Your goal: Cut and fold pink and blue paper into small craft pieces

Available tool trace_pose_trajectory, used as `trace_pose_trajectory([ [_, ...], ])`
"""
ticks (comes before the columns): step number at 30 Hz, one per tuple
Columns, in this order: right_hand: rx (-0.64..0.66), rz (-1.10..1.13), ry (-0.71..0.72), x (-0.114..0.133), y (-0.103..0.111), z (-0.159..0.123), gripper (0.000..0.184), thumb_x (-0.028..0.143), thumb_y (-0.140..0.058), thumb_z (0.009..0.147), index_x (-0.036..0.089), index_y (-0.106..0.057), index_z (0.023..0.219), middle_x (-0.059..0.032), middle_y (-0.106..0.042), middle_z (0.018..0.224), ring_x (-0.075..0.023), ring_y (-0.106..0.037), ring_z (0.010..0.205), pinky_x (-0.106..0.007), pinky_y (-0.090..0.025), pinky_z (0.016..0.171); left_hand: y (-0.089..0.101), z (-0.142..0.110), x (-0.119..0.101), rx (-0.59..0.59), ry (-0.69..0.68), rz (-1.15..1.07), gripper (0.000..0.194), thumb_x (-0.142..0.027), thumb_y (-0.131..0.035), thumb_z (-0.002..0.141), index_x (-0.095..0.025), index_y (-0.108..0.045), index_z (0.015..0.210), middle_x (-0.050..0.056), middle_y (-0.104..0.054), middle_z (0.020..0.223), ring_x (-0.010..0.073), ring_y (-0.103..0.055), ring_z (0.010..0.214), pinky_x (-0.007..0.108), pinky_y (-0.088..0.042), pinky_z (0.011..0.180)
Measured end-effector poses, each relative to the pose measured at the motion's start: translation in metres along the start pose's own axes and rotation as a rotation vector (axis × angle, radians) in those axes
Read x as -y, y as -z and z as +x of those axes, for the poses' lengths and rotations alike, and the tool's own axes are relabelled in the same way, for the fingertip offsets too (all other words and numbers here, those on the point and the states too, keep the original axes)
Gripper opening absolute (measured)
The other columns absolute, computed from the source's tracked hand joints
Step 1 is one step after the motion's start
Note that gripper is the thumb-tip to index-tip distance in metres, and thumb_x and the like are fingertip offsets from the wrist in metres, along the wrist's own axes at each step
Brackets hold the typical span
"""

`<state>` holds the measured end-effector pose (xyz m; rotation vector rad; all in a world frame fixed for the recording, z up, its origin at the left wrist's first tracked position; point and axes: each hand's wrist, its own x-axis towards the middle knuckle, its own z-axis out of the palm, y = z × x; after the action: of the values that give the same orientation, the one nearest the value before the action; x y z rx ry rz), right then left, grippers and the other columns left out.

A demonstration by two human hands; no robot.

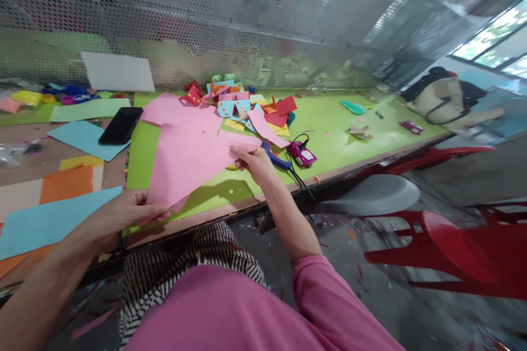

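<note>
A large sheet of pink paper (pixel 185 159) is stretched between my two hands, tilted above the green tabletop. My left hand (pixel 142 208) pinches its near left corner at the table's front edge. On the other side, my right hand (pixel 251 162) grips the right edge between thumb and fingers. Just beyond my right hand lies a blue-handled tool (pixel 276 158), possibly a glue gun, partly hidden by the hand. Another pink sheet (pixel 164 107) rests behind the held one. Past it sits a pile of folded, cut coloured paper (pixel 242 104).
A black phone (pixel 121 125) lies on a blue sheet (pixel 82 137) at left, near orange paper (pixel 68 182). A magenta device (pixel 302 153) with a black cord sits right of the tool. A perforated metal screen (pixel 185 27) rises behind. Red chairs (pixel 436 252) stand at right.
</note>
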<state>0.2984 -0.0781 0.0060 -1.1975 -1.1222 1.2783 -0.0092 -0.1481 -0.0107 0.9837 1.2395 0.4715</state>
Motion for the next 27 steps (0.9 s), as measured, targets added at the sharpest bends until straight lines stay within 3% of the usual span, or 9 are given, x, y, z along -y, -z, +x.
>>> trace_pose_trajectory([
  [4, -0.079, 0.024, -0.043, -0.008, 0.007, -0.001, 0.037, 0.045, -0.092, 0.056, 0.018, -0.071, 0.071, 0.0012, -0.069, 0.063, -0.0075, -0.058, 0.050, -0.020, -0.047, 0.047, 0.033, -0.006, 0.004, -0.233, -0.085, 0.058, 0.024, -0.035, -0.074, 0.079, -0.018, -0.071, 0.095, 0.007, -0.079, 0.088, 0.0187, -0.074, 0.082, 0.027, -0.057, 0.067],
  [7, -0.018, -0.039, -0.144, -0.019, 0.008, -0.005, 0.038, 0.039, -0.091, 0.057, 0.019, -0.069, 0.080, -0.0004, -0.073, 0.072, -0.0092, -0.062, 0.055, -0.022, -0.050, 0.051, 0.060, -0.015, 0.006, -0.325, -0.163, 0.207, 0.029, -0.030, -0.058, 0.090, -0.013, -0.064, 0.113, 0.008, -0.080, 0.090, 0.0180, -0.074, 0.082, 0.033, -0.059, 0.076],
  [10, 0.049, -0.196, -0.214, -0.028, 0.008, -0.010, 0.040, 0.037, -0.088, 0.060, 0.022, -0.065, 0.090, -0.0011, -0.074, 0.073, -0.0131, -0.066, 0.059, -0.026, -0.052, 0.055, 0.072, -0.026, 0.008, -0.404, -0.212, 0.374, 0.033, -0.036, -0.055, 0.095, -0.014, -0.060, 0.119, 0.005, -0.080, 0.094, 0.0208, -0.074, 0.089, 0.035, -0.059, 0.080],
  [13, 0.061, -0.480, -0.135, -0.026, 0.008, -0.013, 0.046, 0.039, -0.085, 0.064, 0.023, -0.064, 0.102, -0.0002, -0.072, 0.071, -0.0166, -0.066, 0.061, -0.031, -0.052, 0.060, 0.058, -0.028, 0.011, -0.498, -0.308, 0.600, 0.031, -0.043, -0.057, 0.096, -0.018, -0.066, 0.112, 0.002, -0.079, 0.100, 0.0230, -0.073, 0.093, 0.035, -0.058, 0.083],
  [15, 0.070, -0.595, -0.071, -0.023, 0.007, -0.013, 0.050, 0.042, -0.086, 0.066, 0.023, -0.064, 0.107, 0.0002, -0.072, 0.072, -0.0171, -0.066, 0.062, -0.032, -0.051, 0.062, 0.036, -0.020, 0.013, -0.562, -0.466, 0.788, 0.031, -0.047, -0.057, 0.096, -0.020, -0.070, 0.104, 0.004, -0.078, 0.102, 0.0237, -0.072, 0.094, 0.038, -0.057, 0.085],
  [17, 0.145, -0.539, -0.081, -0.021, 0.006, -0.013, 0.048, 0.045, -0.084, 0.068, 0.024, -0.064, 0.106, -0.0009, -0.073, 0.078, -0.0158, -0.064, 0.063, -0.031, -0.049, 0.061, 0.014, -0.006, 0.016, -0.476, -0.750, 0.906, 0.036, -0.049, -0.051, 0.100, -0.020, -0.072, 0.108, 0.007, -0.077, 0.113, 0.0246, -0.070, 0.106, 0.040, -0.055, 0.093],
  [19, 0.249, -0.411, -0.128, -0.023, 0.005, -0.015, 0.041, 0.048, -0.081, 0.072, 0.024, -0.065, 0.101, -0.0013, -0.073, 0.081, -0.0132, -0.062, 0.063, -0.028, -0.048, 0.061, -0.003, 0.010, 0.019, -0.429, -0.911, 1.044, 0.039, -0.047, -0.049, 0.102, -0.018, -0.071, 0.113, 0.012, -0.073, 0.124, 0.0267, -0.068, 0.115, 0.042, -0.053, 0.098],
  [24, 0.371, -0.446, -0.118, -0.026, 0.010, -0.022, 0.037, 0.052, -0.076, 0.078, 0.021, -0.067, 0.098, -0.0031, -0.072, 0.089, -0.0126, -0.061, 0.068, -0.030, -0.051, 0.066, -0.013, 0.031, 0.024, -0.354, -0.962, 1.304, 0.029, -0.035, -0.049, 0.104, -0.017, -0.071, 0.103, 0.010, -0.076, 0.110, 0.0247, -0.071, 0.096, 0.039, -0.055, 0.083],
  [27, 0.268, -0.686, 0.140, -0.020, 0.017, -0.025, 0.042, 0.054, -0.072, 0.084, 0.020, -0.069, 0.108, -0.0102, -0.073, 0.109, -0.0215, -0.067, 0.090, -0.038, -0.054, 0.078, -0.013, 0.030, 0.026, -0.384, -0.975, 1.393, 0.028, -0.032, -0.048, 0.104, -0.017, -0.071, 0.102, 0.010, -0.076, 0.107, 0.0237, -0.071, 0.093, 0.037, -0.053, 0.083],
])
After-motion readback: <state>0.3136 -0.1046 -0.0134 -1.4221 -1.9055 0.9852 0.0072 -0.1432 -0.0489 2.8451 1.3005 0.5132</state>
